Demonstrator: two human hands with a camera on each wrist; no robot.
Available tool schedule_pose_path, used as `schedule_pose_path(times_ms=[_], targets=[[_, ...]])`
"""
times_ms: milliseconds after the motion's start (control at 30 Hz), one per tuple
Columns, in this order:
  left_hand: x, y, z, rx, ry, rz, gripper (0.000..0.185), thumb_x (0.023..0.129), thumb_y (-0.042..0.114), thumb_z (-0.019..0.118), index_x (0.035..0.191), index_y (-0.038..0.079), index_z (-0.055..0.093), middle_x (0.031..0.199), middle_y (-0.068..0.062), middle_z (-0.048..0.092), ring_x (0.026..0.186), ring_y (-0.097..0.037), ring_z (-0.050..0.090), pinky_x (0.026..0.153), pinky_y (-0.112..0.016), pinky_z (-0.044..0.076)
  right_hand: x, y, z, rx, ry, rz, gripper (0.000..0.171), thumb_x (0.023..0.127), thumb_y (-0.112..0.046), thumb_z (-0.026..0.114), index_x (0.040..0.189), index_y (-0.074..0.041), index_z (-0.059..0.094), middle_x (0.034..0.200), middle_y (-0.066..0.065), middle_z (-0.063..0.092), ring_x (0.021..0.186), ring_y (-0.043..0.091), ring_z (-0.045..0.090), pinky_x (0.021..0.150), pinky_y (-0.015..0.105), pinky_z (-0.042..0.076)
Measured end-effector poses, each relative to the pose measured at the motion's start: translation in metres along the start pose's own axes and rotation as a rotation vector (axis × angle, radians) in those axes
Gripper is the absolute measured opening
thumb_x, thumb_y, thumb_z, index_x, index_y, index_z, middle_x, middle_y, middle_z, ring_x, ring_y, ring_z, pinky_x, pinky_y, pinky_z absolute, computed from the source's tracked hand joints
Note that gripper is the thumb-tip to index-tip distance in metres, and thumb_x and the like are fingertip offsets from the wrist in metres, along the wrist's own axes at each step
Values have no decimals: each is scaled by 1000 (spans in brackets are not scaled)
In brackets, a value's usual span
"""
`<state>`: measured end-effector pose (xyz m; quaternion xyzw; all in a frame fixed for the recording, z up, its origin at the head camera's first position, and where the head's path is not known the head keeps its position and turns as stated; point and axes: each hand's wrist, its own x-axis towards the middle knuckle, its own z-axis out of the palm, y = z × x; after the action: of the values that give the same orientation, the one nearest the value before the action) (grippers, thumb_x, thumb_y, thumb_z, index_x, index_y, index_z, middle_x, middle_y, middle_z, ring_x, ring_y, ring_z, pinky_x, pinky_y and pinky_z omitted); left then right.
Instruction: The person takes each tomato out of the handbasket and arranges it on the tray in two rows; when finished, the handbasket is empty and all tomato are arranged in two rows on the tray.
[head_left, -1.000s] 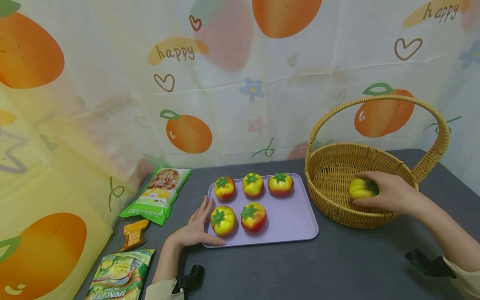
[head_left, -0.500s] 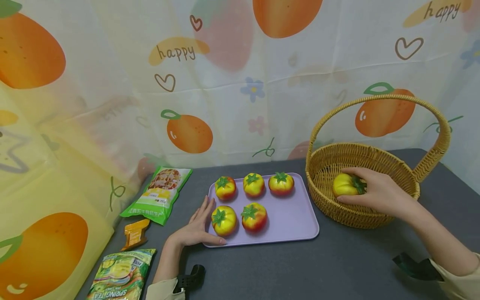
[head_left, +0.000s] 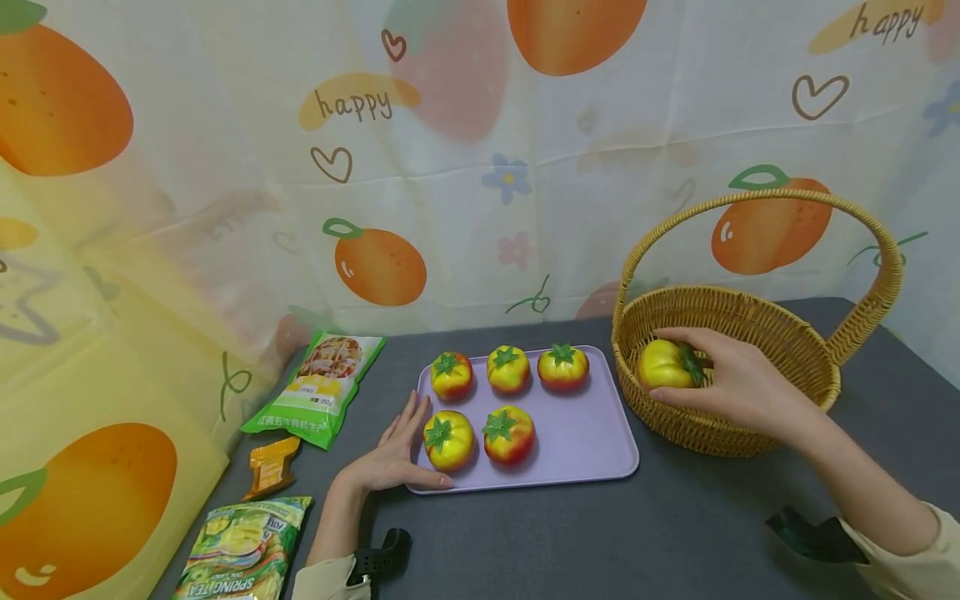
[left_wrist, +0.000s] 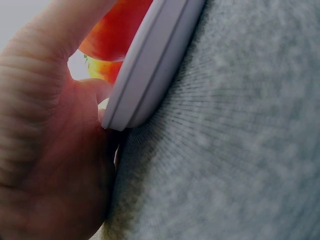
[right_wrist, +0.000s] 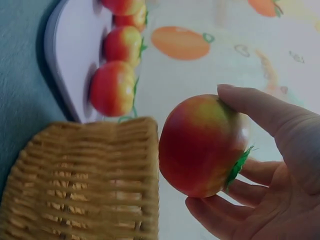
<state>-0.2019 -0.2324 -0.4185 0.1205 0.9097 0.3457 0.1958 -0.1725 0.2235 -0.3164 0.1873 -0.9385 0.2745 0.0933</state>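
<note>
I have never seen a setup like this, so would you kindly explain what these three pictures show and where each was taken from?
There is no machine here: a person works with two bare hands and wears three cameras. The wide picture comes from a head camera looking down at a dark table. The two close-ups come from cameras on the wrists.

On the table lie a lilac tray with five toy tomatoes, a wicker basket with a handle, and three snack packets at the left.

The left hand rests flat at the tray's near left corner; the left wrist view shows that corner against the hand. The right hand holds a sixth tomato above the basket's rim; the right wrist view shows it gripped in the fingers.
</note>
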Motion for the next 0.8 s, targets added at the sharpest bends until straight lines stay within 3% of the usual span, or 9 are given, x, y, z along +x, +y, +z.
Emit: schedule_pose_path(times_ms=[367,567,800], targets=[[-1,0,0,0,2,6,122,70,51,80,158,22,0,161,-9,-19,143,-48,-9,107,-71,1,4,-19,16,54,-26,-66,71,78,-45,81,135,-10,56,120,9,62,97,24,57,81,45,49],[0,0,1,4,5,9,122,70,51,80,158,22,0,162,-9,-18,143,-48,-9,108,-70,1,6,-25,29,91,-52,-106,70,77,-43,82,134,-11,56,128,8,60,106,23,57,88,48,48],[0,-1,1,9,9,15,123,70,52,80,158,22,0,162,-9,-18,143,-48,-8,108,-70,2,6,-31,47,99,-96,-135,68,77,-39,83,132,-8,58,125,10,61,108,26,58,91,50,47]])
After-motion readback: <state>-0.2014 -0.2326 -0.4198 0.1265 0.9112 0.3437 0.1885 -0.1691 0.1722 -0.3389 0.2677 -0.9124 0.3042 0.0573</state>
